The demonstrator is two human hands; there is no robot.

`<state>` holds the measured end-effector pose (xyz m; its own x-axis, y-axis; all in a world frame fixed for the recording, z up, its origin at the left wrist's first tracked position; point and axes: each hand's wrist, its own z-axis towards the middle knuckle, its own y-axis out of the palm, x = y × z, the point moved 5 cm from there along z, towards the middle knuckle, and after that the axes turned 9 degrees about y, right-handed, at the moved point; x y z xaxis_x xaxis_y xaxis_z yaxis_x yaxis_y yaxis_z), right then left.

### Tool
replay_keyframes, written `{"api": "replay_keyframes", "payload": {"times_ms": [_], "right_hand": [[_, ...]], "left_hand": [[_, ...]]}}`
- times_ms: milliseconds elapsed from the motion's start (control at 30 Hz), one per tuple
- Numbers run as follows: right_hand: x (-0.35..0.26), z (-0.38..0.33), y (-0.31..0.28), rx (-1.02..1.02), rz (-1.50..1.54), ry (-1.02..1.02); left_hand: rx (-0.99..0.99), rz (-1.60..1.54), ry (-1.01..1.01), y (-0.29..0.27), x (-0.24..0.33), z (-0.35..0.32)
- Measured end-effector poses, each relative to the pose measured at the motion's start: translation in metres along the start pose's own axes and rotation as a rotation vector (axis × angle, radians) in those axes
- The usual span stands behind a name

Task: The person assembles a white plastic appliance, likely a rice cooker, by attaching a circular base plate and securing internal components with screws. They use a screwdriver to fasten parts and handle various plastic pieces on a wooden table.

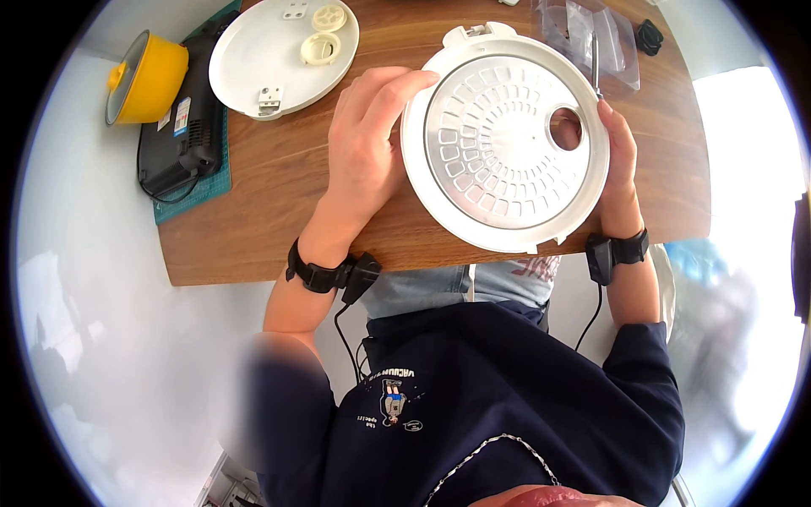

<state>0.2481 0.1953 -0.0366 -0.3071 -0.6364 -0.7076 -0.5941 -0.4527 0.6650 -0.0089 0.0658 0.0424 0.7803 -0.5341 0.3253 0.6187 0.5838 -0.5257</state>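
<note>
Here, lid point(498, 148) over wooden table point(270, 194), white room point(63, 194).

Lettering point(394, 373) on shirt point(507, 380), trousers point(422, 291), possibly white label point(182, 117)

You hold the round white lid point(507, 139) over the table point(663, 190), its embossed silver plate point(498, 156) facing you, round hole point(566, 128) to the right, wide tab point(479, 34) pointing away.

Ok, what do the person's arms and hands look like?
The left hand and right hand are ungloved. Each wrist wears a black strap with a boxy black module; a thin black cable runs from each. The navy sleeves end near the elbows.
</note>
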Motion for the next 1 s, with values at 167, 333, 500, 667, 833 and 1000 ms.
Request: {"api": "replay_keyframes", "payload": {"times_ms": [167, 333, 500, 667, 833, 1000], "right_hand": [[0.001, 0.001, -0.003, 0.051, -0.021, -0.013], [0.001, 0.003, -0.009, -0.027, -0.027, -0.01], [0.003, 0.001, -0.007, 0.058, -0.007, -0.013], [0.003, 0.0, -0.007, 0.05, -0.028, -0.005], [0.002, -0.003, 0.005, 0.078, 0.055, 0.028], [-0.006, 0.007, 0.02, -0.36, 0.23, -0.078]], "left_hand": [[0.034, -0.025, 0.026, 0.0, 0.001, 0.002], [0.032, -0.008, 0.062, 0.001, 0.0, 0.003], [-0.012, 0.013, 0.046, 0.002, 0.001, 0.001], [-0.073, 0.02, 0.06, 0.005, 0.004, 0.002], [-0.034, -0.022, 0.038, 0.007, 0.011, 0.002], [0.018, -0.217, -0.099, 0.006, 0.021, 0.0]]}}
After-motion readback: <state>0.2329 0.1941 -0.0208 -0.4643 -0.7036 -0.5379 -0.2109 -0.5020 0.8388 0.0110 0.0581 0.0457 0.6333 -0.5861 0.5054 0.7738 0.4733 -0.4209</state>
